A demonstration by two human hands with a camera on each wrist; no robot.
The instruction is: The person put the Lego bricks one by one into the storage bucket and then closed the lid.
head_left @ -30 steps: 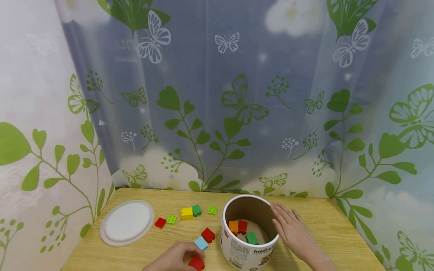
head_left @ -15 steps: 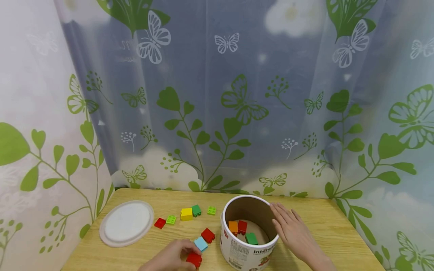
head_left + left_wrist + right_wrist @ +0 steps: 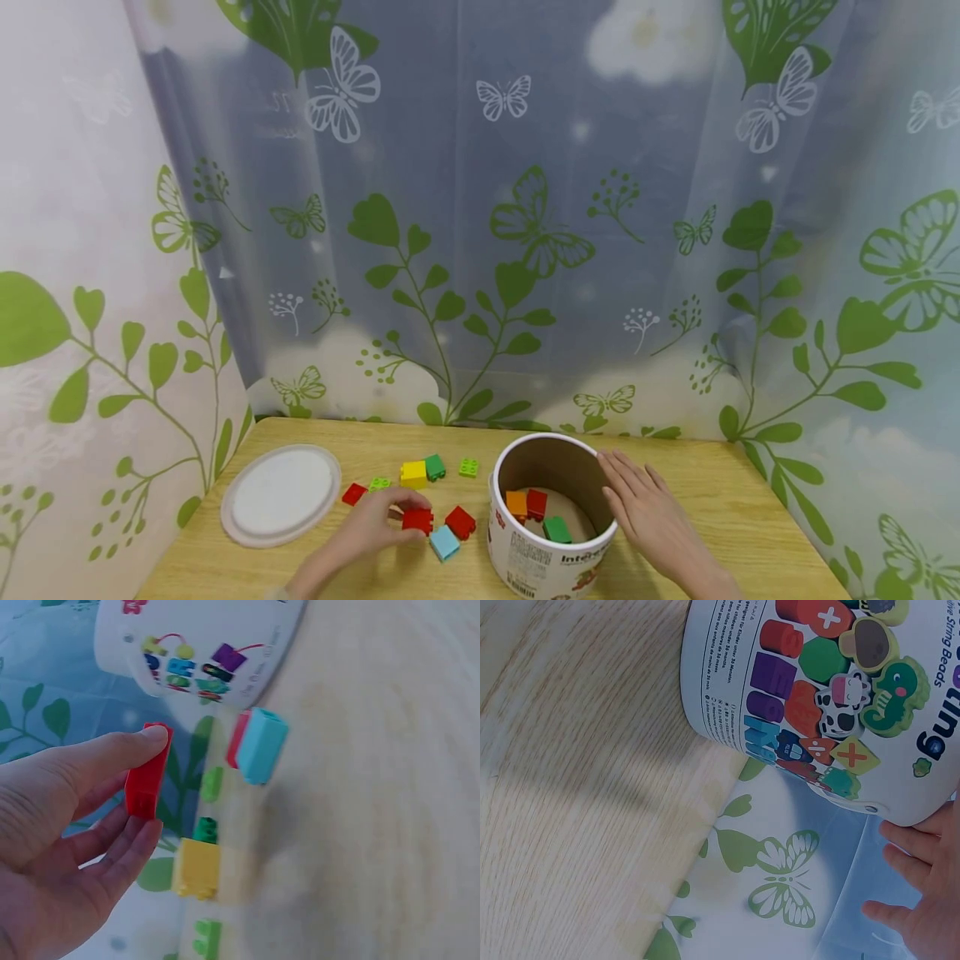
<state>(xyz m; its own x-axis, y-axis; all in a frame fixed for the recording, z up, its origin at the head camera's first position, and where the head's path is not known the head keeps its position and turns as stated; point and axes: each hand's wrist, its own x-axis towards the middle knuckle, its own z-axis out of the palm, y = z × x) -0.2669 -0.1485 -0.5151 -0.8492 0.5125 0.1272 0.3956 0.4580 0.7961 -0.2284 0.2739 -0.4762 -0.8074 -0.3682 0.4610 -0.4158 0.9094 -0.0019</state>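
Observation:
A red toy brick [image 3: 150, 776] is pinched between the thumb and fingers of my left hand [image 3: 377, 525], raised above the table in the left wrist view. Close by on the tabletop lie a light blue brick [image 3: 445, 543] and another red brick [image 3: 461, 522]. My right hand [image 3: 654, 517] rests with straight fingers on the right rim of a white round tub [image 3: 525, 554]. Inside the tub are an orange brick [image 3: 517, 505], a red brick [image 3: 536, 504] and a green brick [image 3: 557, 529].
Farther back lie a yellow brick [image 3: 413, 475], a green brick [image 3: 435, 467], a lime brick [image 3: 468, 467], and a red brick [image 3: 354, 494] beside a second lime one. A round white lid [image 3: 283, 495] lies left. Printed curtains [image 3: 420, 333] border the table.
My left hand has moved away from the near edge, carrying the red brick up past the light blue one. The right hand and the tub stay where they were.

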